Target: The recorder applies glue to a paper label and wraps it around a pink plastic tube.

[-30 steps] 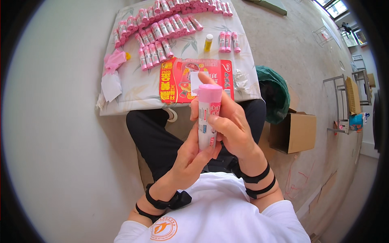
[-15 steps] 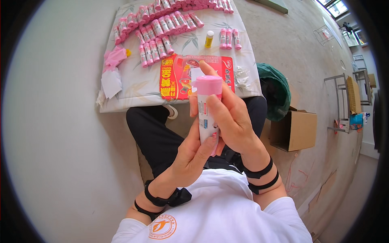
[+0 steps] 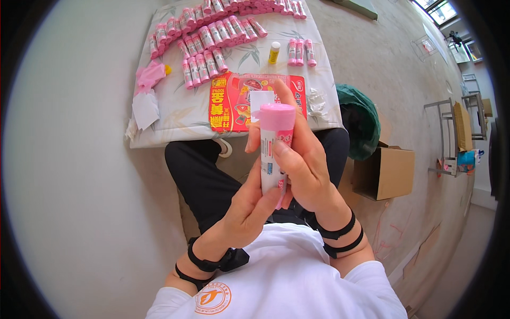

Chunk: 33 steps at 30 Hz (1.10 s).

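Across the desk (image 3: 183,109) at upper middle lie pink-ended tubes (image 3: 215,35), while remotely I watch fingers (image 3: 289,160) of the left hand (image 3: 241,218) and right hand (image 3: 312,178) grasping one pink-capped tube (image 3: 269,159), frame centre.

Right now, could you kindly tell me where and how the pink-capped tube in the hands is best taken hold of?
Probably by the pink cap, pinched across its round sides from above: that end of the tube is uppermost and mostly uncovered, while the left hand holds the lower part and the right hand grips around the middle.
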Tool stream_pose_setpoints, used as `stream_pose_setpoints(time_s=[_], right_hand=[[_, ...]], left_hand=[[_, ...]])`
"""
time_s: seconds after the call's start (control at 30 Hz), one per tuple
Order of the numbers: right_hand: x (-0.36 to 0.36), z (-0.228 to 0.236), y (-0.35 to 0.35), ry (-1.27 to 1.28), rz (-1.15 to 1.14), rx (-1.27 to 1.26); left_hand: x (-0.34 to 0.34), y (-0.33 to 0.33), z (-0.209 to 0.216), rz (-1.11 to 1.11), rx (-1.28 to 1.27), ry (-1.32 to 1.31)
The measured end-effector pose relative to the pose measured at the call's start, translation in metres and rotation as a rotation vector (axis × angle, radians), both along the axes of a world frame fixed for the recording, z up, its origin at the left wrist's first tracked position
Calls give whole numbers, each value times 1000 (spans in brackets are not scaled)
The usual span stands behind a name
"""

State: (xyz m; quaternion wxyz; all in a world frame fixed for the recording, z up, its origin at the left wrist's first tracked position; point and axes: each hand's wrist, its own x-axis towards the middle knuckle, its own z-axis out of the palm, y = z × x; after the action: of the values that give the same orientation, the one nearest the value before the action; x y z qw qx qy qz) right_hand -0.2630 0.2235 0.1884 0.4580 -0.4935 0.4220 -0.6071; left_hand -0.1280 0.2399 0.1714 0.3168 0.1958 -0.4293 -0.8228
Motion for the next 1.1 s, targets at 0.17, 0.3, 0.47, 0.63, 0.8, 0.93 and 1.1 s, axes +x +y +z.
stream_pose_setpoints(time_s=[0.17, 0.3, 0.47, 0.63, 0.8, 0.93, 1.1], right_hand=[[-8, 5, -5, 10, 102, 170], [-6, -1, -3, -11, 151, 8], [-1, 3, 4, -48, 93, 51], [-1, -5, 1, 78, 13, 14], [7, 2, 2, 46, -3, 118], [3, -2, 0, 70, 41, 191], [2, 3, 6, -82, 115, 143]], left_hand=[[-1, 4, -5, 87, -166, -17], [-4, 1, -8, 228, -12, 17], [-10, 4, -1, 265, -40, -104], [-10, 4, -3, 199, -102, -121], [-1, 6, -7, 173, -208, -180], [-4, 6, -11, 171, -182, -173], [3, 1, -6, 159, 263, 139]])
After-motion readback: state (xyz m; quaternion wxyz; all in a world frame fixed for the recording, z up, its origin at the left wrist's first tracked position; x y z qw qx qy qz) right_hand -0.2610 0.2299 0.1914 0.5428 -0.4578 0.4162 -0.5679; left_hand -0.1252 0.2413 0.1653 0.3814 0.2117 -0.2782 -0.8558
